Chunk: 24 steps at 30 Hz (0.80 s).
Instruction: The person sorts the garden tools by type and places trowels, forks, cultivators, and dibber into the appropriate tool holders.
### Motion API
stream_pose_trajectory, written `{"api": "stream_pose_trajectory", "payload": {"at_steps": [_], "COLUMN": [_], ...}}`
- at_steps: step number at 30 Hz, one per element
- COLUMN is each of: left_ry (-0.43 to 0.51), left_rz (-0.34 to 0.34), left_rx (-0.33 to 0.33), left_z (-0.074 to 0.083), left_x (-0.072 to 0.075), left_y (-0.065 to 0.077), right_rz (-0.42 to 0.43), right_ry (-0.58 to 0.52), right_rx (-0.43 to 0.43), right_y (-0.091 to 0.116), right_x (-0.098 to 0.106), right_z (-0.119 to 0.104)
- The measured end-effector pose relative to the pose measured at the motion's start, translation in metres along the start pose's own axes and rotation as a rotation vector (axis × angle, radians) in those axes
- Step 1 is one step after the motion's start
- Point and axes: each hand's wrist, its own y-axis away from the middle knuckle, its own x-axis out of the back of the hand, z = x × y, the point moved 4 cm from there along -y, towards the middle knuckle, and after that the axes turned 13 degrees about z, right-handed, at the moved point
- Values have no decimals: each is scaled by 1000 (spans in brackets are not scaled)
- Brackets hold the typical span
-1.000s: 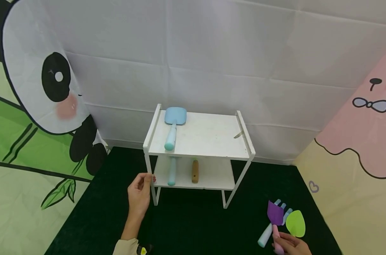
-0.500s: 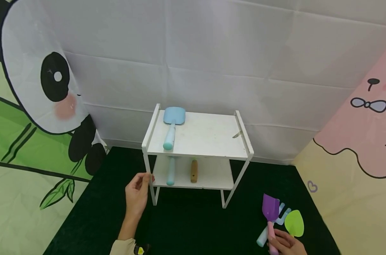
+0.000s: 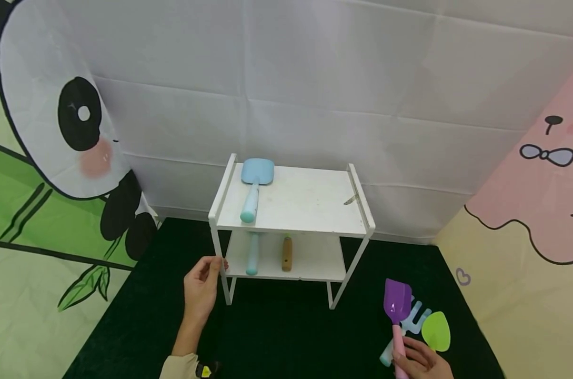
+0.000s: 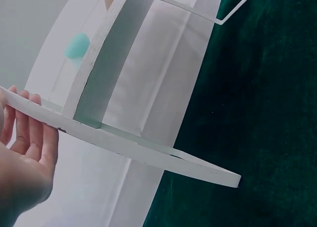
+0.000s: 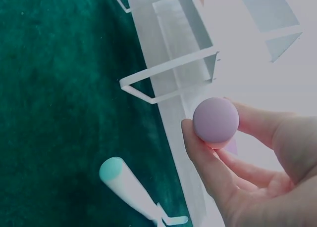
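My left hand (image 3: 200,287) grips the left front leg of a small white two-tier shelf (image 3: 310,200); in the left wrist view its fingers (image 4: 34,138) wrap the leg. At the lower right, my right hand (image 3: 423,360) pinches the pink handle of a toy shovel (image 3: 397,301) with a purple blade. The handle's round end faces the right wrist camera. Behind the shovel lies a light blue toy rake (image 3: 414,320), partly covered, and beside it a lime green leaf-shaped blade (image 3: 436,331), its lower part hidden by my right hand.
A light blue shovel (image 3: 255,184) lies on the upper tier at the left. On the lower tier, a pale blue handle (image 3: 252,255) and a wooden handle (image 3: 287,254) stick out, their heads hidden. Dark green cloth (image 3: 277,337) covers the ground; a white sheet (image 3: 314,79) hangs behind.
My right hand has moved the purple shovel left and upward, uncovering more of the rake's tines. My left hand keeps its grip on the shelf leg.
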Motion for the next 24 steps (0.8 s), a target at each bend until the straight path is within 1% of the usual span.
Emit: {"api": "stream_pose_trajectory", "payload": {"at_steps": [7, 14, 16, 24], "left_ry": [-6, 0, 2, 8], "left_rz": [0, -5, -4, 2], "left_rx": [-1, -17, -25, -19], "left_z": [-1, 0, 1, 0], "left_x": [1, 0, 0, -1], "left_y": [1, 1, 1, 1], "right_rz": [2, 7, 8, 23], "right_ry": [-30, -100, -97, -104], "right_rx": [16, 24, 35, 66], "right_y": [18, 39, 44, 60], "right_x": [0, 3, 3, 4], "right_z": [-12, -27, -31, -43]}}
